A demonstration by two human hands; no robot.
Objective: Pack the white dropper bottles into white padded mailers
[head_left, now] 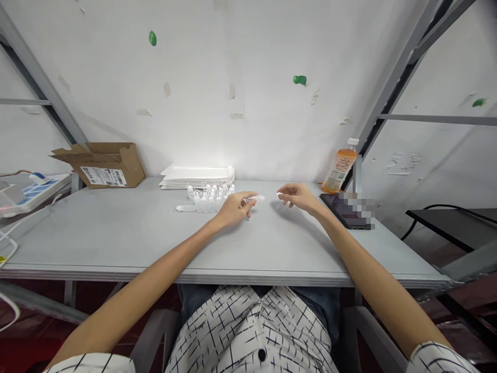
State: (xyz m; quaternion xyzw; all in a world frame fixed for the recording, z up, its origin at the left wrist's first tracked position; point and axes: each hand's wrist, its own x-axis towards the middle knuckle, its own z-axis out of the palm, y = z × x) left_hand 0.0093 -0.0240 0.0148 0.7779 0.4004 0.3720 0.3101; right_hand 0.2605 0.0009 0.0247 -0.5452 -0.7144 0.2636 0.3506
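Above the middle of the grey table, my left hand [236, 208] pinches a small translucent white bottle [256, 198], its tip pointing right. To the right of it, separated by a gap, my right hand [298, 197] has thumb and fingers closed on a tiny white piece [279, 194], perhaps a cap. A cluster of small white bottles [207, 201] with looped strips stands just left of my left hand; one bottle [185, 208] lies on its side at the cluster's left end.
Behind the bottles lies a stack of white sheets [198, 176]. An open cardboard box [112, 168] sits at the back left. An orange drink bottle [339, 168] and a dark phone [344, 210] are at the right. The table's front edge [264, 277] is near my lap.
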